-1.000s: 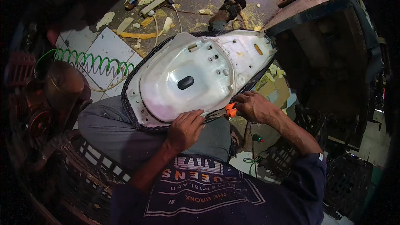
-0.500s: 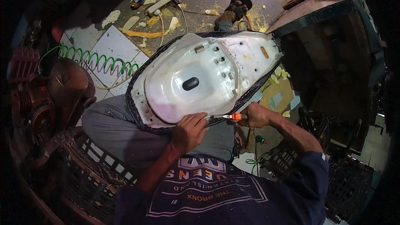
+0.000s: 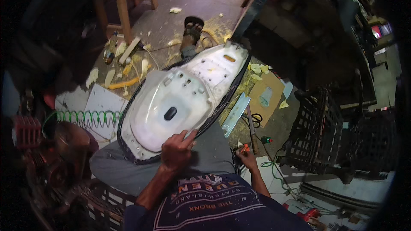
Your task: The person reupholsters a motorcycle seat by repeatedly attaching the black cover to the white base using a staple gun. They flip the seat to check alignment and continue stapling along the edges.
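A motorcycle seat lies upside down across my lap, its white plastic base [image 3: 147, 122] facing up and black cover material [image 3: 222, 105] running around the rim. My left hand [image 3: 177, 149] is closed on the near edge of the seat, fingers curled over the rim. Low on the right, apart from the seat, my right hand [image 3: 247, 156] is closed around an orange-handled knife [image 3: 245, 148]; its blade is hard to make out. A dark oval piece [image 3: 170, 114] sits in the middle of the base.
Right of the seat lie a metal strip [image 3: 236, 114], black-handled scissors [image 3: 256, 120], brown cardboard [image 3: 267, 94] and a wooden-handled tool [image 3: 253, 139]. Black crates [image 3: 314, 124] stand farther right. Foam scraps, a power strip [image 3: 129, 50] and a wooden stool [image 3: 124, 13] are beyond; a green coiled hose [image 3: 87, 117] is left.
My right hand has drawn the orange-handled knife away from the seat's near edge, down and to the right. My left hand stays at the rim. The view has turned toward the right.
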The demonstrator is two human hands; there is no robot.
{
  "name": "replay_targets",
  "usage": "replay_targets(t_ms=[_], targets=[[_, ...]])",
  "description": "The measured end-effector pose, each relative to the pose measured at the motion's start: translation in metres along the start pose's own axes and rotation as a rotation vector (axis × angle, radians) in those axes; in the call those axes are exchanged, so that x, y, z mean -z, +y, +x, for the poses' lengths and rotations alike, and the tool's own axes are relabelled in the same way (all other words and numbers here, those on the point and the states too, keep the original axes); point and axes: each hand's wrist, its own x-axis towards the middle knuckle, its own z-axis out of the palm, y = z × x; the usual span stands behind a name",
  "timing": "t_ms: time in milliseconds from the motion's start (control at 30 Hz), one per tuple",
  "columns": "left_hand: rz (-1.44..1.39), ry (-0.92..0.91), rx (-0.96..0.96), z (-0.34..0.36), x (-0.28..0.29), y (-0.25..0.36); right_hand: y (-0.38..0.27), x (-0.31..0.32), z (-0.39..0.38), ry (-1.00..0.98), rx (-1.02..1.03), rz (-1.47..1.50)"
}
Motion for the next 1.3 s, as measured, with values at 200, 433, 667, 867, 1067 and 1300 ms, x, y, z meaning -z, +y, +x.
replay_targets(t_ms=[200,433,667,867,1067,1300], targets=[[-0.487,0.093,0.318,-0.034,0.148,0.035,-0.032,0.020,0.023,0.327,0.135,0.507],[-0.439,0.008,0.557,-0.108,0.300,0.060,-0.167,0.124,0.124,0.361,0.464,1.384],[0.069,0.176,0.522,-0.111,0.305,-0.021,-0.230,0.108,0.148,0.267,0.597,1.033],[0.549,0.446,0.167,-0.063,0.228,-0.001,-0.235,0.144,0.083,0.547,0.632,0.781],[0.517,0.246,-0.237,0.020,0.150,0.107,-0.260,0.199,-0.017,0.663,0.746,0.709],[0.462,-0.008,-0.307,0.096,0.115,0.169,-0.257,0.209,-0.061,0.735,0.787,0.664]])
